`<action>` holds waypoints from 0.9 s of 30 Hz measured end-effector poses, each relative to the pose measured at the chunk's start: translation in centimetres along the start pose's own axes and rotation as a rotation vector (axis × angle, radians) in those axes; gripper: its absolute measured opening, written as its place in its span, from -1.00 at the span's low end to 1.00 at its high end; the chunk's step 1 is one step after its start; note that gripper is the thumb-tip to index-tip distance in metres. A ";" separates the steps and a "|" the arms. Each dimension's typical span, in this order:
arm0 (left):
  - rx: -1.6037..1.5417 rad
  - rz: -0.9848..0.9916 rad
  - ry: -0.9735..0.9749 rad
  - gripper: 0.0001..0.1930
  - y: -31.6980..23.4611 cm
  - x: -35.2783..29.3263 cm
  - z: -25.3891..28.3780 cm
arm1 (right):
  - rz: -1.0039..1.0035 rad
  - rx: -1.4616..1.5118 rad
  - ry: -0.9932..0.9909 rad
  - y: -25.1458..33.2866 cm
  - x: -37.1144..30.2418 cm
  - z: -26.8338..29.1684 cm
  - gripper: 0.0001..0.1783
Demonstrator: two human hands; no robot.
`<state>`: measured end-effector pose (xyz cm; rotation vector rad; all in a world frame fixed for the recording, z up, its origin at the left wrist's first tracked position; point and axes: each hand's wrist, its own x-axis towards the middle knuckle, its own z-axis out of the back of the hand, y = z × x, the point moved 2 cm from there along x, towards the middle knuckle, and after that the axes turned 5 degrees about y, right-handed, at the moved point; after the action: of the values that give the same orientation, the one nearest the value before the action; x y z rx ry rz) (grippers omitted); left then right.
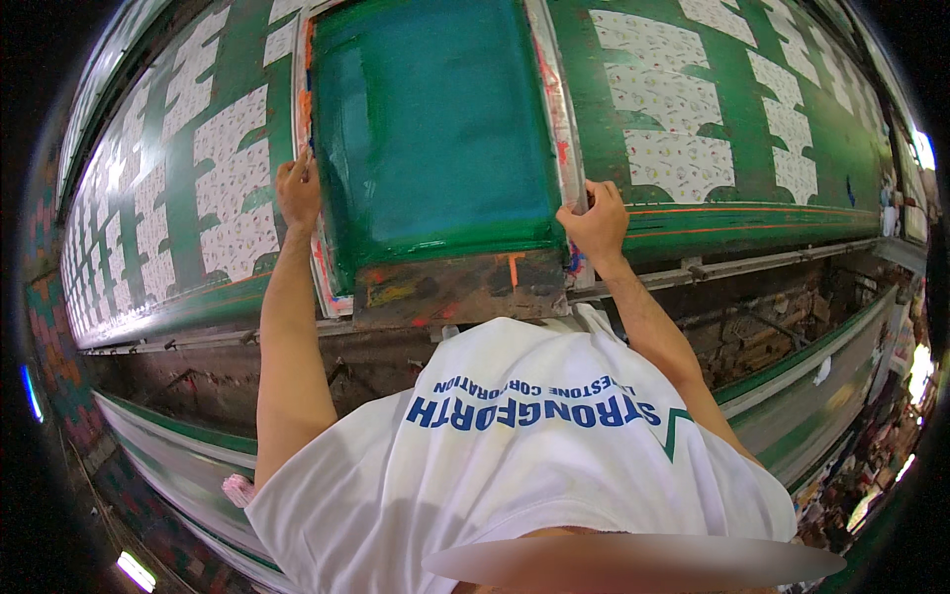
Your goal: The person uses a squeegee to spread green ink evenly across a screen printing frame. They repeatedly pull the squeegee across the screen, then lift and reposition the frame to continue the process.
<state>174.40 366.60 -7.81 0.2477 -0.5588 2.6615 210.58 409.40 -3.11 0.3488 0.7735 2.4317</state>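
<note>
A large screen-printing frame (566,129) lies across the green table before me, its mesh (435,129) blue-green and smeared with darker green along the sides and near end. My left hand (298,190) is closed round the frame's left side rail. On the opposite rail, a little nearer to me, my right hand (597,224) grips with the thumb on the inner side and the fingers over the outside. Orange and red paint marks both rails. A stained dark board (460,287) runs along the frame's near end, against my shirt.
Patterned white fabric pieces (678,163) lie in rows on the long green table (584,59) both sides of the frame. A metal rail (762,259) follows its near edge. Behind me stands another long table (178,445), past a gap with dark clutter.
</note>
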 end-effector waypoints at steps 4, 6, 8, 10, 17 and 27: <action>0.022 -0.043 0.050 -0.61 -0.6 0.7 0.7 | 0.073 0.055 -0.074 1.1 0.4 2.1 -0.47; 0.026 0.033 0.118 -0.60 -1.4 1.4 0.9 | 0.085 0.102 -0.092 0.8 1.1 3.1 -0.47; 0.010 -0.010 0.097 -0.59 -3.1 2.4 0.9 | 0.031 0.164 -0.076 -0.8 2.2 4.3 -0.46; 0.012 -0.017 0.089 -0.59 -5.7 3.0 0.3 | -0.012 0.197 -0.056 -3.4 3.4 5.8 -0.46; 0.065 -0.120 -0.034 -0.57 -21.6 3.4 -6.1 | 0.010 0.119 -0.105 -18.4 7.0 13.8 -0.46; 0.087 -0.142 -0.078 -0.59 -41.7 -1.3 -14.3 | -0.058 0.075 -0.054 -37.2 7.6 23.8 -0.43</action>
<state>192.03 407.00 -6.66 0.4023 -0.4330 2.5500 229.93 449.74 -5.68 0.4135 0.8417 2.3342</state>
